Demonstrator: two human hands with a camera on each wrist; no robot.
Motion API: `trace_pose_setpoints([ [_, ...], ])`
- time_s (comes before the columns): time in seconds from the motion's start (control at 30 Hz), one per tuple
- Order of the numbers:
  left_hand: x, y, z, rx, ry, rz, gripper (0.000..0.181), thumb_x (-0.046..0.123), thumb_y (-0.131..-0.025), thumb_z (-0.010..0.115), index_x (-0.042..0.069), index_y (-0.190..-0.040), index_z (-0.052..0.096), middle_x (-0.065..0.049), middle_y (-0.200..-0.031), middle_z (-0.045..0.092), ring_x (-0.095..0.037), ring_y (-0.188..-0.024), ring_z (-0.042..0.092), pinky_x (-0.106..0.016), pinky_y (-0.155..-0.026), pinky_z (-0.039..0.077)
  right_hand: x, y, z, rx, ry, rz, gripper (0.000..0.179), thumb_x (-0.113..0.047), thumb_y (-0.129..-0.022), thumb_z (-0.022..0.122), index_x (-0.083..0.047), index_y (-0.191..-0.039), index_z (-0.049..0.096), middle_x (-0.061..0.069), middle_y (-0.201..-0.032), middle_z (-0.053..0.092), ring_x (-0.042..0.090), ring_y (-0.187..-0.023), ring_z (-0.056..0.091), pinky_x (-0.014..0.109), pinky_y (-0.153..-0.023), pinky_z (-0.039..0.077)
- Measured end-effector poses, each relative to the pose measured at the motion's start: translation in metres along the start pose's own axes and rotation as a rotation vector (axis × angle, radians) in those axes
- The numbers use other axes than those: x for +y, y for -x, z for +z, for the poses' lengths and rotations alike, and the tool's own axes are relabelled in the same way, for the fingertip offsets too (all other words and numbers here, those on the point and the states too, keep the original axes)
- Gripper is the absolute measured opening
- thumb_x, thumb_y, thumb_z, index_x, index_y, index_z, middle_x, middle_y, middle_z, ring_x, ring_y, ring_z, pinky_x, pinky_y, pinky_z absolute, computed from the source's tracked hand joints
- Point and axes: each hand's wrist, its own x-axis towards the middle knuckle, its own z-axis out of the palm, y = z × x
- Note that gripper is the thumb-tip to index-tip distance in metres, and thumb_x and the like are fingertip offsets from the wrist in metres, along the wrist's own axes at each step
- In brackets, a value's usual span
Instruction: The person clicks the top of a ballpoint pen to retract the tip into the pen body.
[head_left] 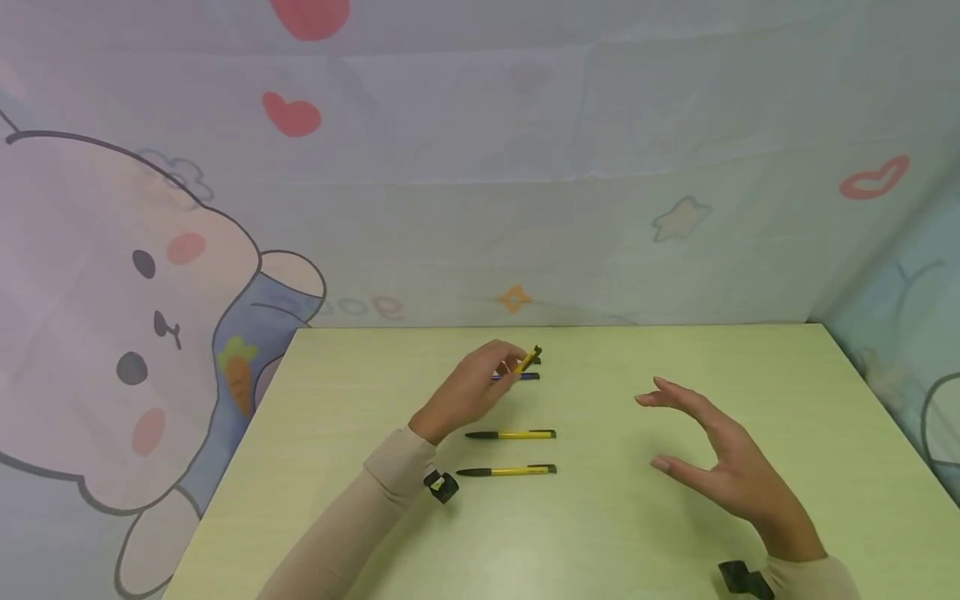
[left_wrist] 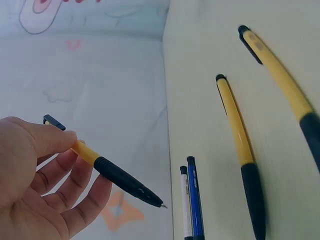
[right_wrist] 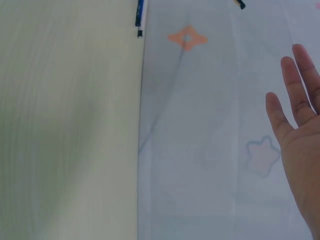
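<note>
Between thumb and fingers, my left hand (head_left: 468,390) holds a yellow pen (left_wrist: 86,151) with a black grip, raised above the table. In the left wrist view its tip slants down to the right. Below that hand lie a blue pen (left_wrist: 195,200) and a white pen (left_wrist: 185,202), side by side; the hand partly hides them in the head view. Closer to the person, two more yellow pens lie parallel, one farther (head_left: 521,434) and one nearer (head_left: 517,471). My right hand (head_left: 731,467) hovers over the right side of the table, holding nothing, thumb and fingers spread.
A pale yellow-green table (head_left: 615,533) ends at the back against a light cloth backdrop (head_left: 480,233), printed with hearts, stars and a cartoon animal. Another cloth (head_left: 911,333) hangs along the right side.
</note>
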Motion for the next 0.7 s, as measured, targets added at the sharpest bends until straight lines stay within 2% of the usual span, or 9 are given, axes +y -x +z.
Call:
trace_pose_setpoints([
  [0.43,0.019,0.007,-0.003,0.051,0.266,-0.059,0.028,0.014,-0.103,0.061,0.009,-0.131,0.060,-0.002,-0.119,0.065,-0.014,-0.104,0.064,-0.031,-0.088,0.057,-0.002,-0.018,0.009,-0.005,-0.041,-0.078,0.089,0.013,-0.070,0.079,0.009,-0.149,0.039,0.010,-0.131,0.064,0.018,-0.135,0.050,0.022,-0.118,0.029],
  [0.7,0.029,0.012,-0.003,0.077,0.356,-0.050,0.028,0.013,-0.101,0.064,0.008,-0.129,0.061,-0.002,-0.113,0.068,-0.014,-0.101,0.065,-0.032,-0.086,0.058,0.018,-0.016,0.015,-0.009,-0.042,-0.122,0.090,0.008,-0.070,0.083,0.012,-0.148,0.038,0.011,-0.131,0.065,0.019,-0.133,0.052,0.024,-0.118,0.030],
])
